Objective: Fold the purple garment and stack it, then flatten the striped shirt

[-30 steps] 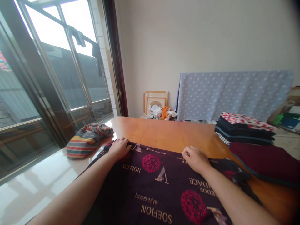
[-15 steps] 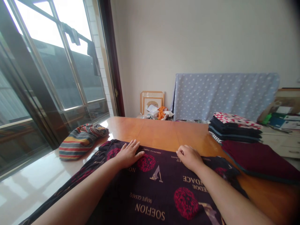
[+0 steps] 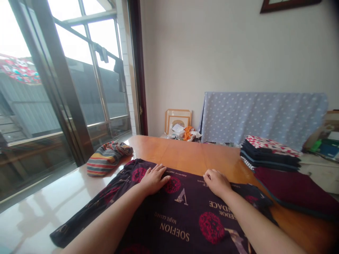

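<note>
Head view: the dark printed cloth (image 3: 182, 218) lies spread on the desk (image 3: 185, 151) right before the person. Its far edge runs left to right, a flap trails toward the near left, and its lettering reads upside down. A second ago the left hand (image 3: 155, 180) was bunched at the cloth's far left corner; now it lies flat nearer the middle, fingers spread. The right hand (image 3: 217, 181) has hardly moved, curled on the far edge; whether it pinches fabric is unclear. Beyond lies a striped bundle (image 3: 107, 158).
</note>
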Demonstrator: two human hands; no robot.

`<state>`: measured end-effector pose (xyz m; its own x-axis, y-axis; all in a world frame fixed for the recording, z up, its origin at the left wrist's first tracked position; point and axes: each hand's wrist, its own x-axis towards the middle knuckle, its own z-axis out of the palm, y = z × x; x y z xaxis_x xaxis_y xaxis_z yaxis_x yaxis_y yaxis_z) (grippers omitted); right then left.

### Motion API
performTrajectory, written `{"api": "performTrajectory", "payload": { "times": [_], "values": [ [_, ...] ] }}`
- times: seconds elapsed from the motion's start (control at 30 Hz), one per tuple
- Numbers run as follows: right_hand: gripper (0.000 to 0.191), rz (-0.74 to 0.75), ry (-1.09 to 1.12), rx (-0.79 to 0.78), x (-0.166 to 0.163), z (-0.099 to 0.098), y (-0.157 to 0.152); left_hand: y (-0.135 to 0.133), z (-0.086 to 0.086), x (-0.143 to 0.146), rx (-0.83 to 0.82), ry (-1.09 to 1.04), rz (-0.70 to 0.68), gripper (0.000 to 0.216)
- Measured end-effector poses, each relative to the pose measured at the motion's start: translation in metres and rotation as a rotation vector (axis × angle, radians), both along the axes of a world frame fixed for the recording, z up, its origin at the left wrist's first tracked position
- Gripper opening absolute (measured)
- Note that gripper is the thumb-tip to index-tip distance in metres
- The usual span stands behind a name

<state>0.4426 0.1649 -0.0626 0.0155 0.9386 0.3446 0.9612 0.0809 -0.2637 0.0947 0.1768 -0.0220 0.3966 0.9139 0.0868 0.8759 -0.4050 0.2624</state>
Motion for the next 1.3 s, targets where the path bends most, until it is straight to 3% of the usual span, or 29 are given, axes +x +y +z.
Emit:
{"api": "performTrajectory", "payload": {
  "times": [0.23, 0.4, 0.6, 0.8, 1.0, 1.13, 1.3],
  "values": [
    [0.029, 0.047, 0.039, -0.206, 0.004, 0.028, 0.002, -0.026, 0.009, -0.076, 0.166, -0.052, 0.197, 0.054],
    [0.021, 0.125, 0.081, -0.244, 0.011, 0.051, -0.007, -0.052, 0.017, -0.139, 0.176, 0.002, 0.494, 0.06],
    [0.022, 0.158, 0.193, -0.172, -0.012, 0.056, -0.019, -0.094, 0.025, -0.193, 0.053, 0.021, 0.744, 0.075],
    [0.021, 0.251, 0.426, -0.132, -0.097, 0.059, -0.017, -0.122, 0.034, -0.195, -0.078, -0.027, 0.794, 0.084],
    [0.019, 0.299, 0.576, -0.255, -0.213, 0.055, -0.005, -0.139, 0.044, -0.182, -0.16, -0.114, 0.743, 0.078],
    [0.023, 0.31, 0.602, -0.321, -0.281, 0.054, 0.005, -0.152, 0.041, -0.173, -0.172, -0.098, 0.691, 0.072],
    [0.033, 0.31, 0.537, -0.285, -0.346, 0.058, 0.018, -0.162, 0.027, -0.165, -0.059, -0.108, 0.679, 0.055]
  ]
}}
